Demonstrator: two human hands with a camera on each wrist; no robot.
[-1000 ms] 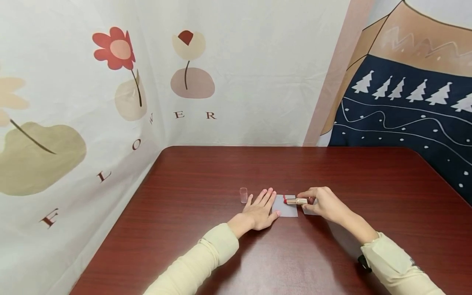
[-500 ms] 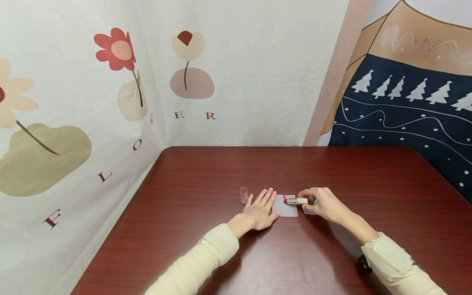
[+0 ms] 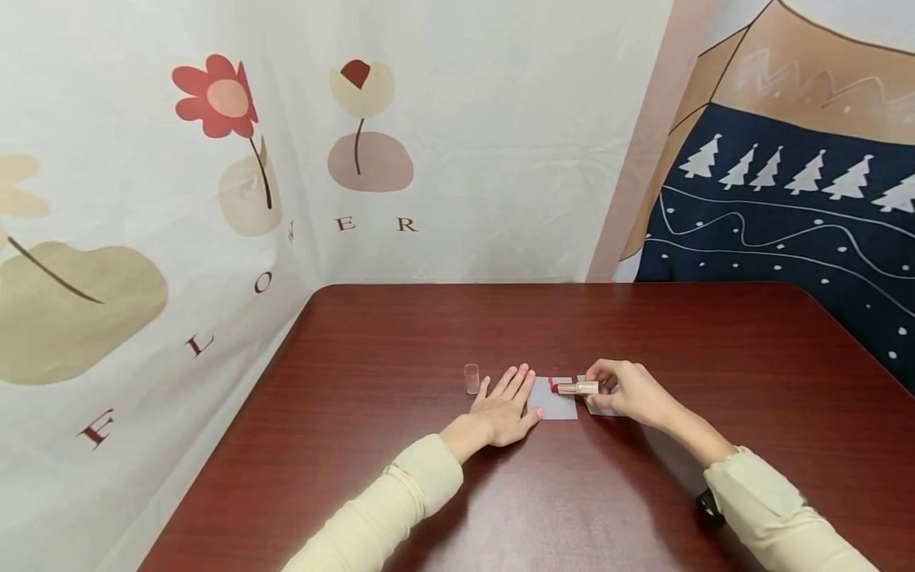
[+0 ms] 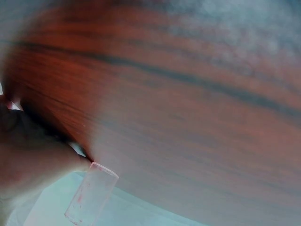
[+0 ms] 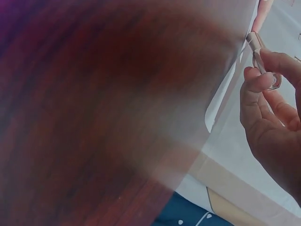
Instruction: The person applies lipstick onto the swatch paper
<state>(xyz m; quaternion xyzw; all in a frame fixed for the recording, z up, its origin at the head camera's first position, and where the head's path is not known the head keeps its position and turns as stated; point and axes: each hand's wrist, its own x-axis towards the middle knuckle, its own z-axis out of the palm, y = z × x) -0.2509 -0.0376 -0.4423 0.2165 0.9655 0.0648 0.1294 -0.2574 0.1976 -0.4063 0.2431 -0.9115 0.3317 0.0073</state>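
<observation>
Between the thumb and fingers of my right hand (image 3: 636, 391) is a lipstick (image 3: 577, 388) with a gold case, its red tip pointing left over a small pale sheet of paper (image 3: 549, 407). A short red mark shows near the top edge of that sheet, by the tip. The right wrist view shows the gold lipstick case (image 5: 257, 49) pinched from its base end. My left hand (image 3: 500, 411) lies flat with fingers spread, its thumb and forefinger on the sheet's left side. Just left of those fingers stands a clear cap (image 3: 472, 379), also seen in the left wrist view.
A second pale sheet (image 3: 599, 407) lies partly hidden beneath my right hand. The dark red wooden table (image 3: 400, 334) reaches back to a white cloth (image 3: 486, 159) printed with flowers and letters. A dark blue printed cloth (image 3: 779, 230) hangs at the right.
My right hand has shifted very slightly, with the lipstick tip a touch to the right and up. The left hand stays on the paper. The head view has tilted a little.
</observation>
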